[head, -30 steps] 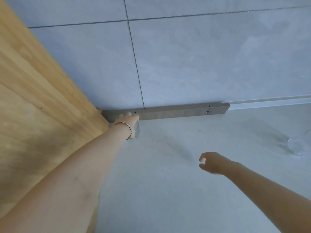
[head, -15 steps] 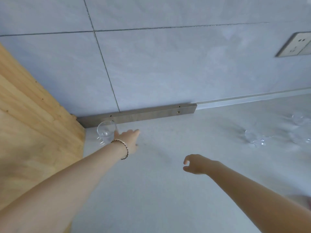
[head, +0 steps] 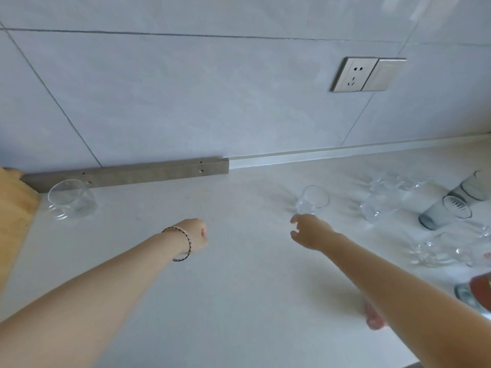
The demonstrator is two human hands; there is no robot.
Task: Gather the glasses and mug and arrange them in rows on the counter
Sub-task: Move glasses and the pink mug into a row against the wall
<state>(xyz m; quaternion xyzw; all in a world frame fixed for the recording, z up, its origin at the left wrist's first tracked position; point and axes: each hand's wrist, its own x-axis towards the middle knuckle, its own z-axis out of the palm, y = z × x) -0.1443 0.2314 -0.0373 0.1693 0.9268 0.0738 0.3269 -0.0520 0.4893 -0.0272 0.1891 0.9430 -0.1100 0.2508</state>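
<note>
A clear glass (head: 71,199) stands alone at the far left of the pale counter (head: 239,288), beside the wooden panel. My left hand (head: 195,233), with a bracelet on the wrist, hovers over the counter's middle, fingers curled, holding nothing. My right hand (head: 308,231) reaches with fingers apart just short of a clear tumbler (head: 313,200). Further right lie several clear glasses (head: 382,200), two smoky grey glasses (head: 443,215) tipped on their sides, and more clear glassware (head: 446,252). A reddish-brown mug (head: 481,288) shows at the right edge.
A wooden panel (head: 13,216) bounds the counter on the left. A grey metal strip (head: 132,173) runs along the tiled wall's base. A wall socket (head: 366,74) sits above. A pink object (head: 373,318) peeks out beneath my right forearm.
My left hand let go of the clear glass at the left corner and drew back toward the middle. The view swung right, and my right hand moved up close to the tumbler.
</note>
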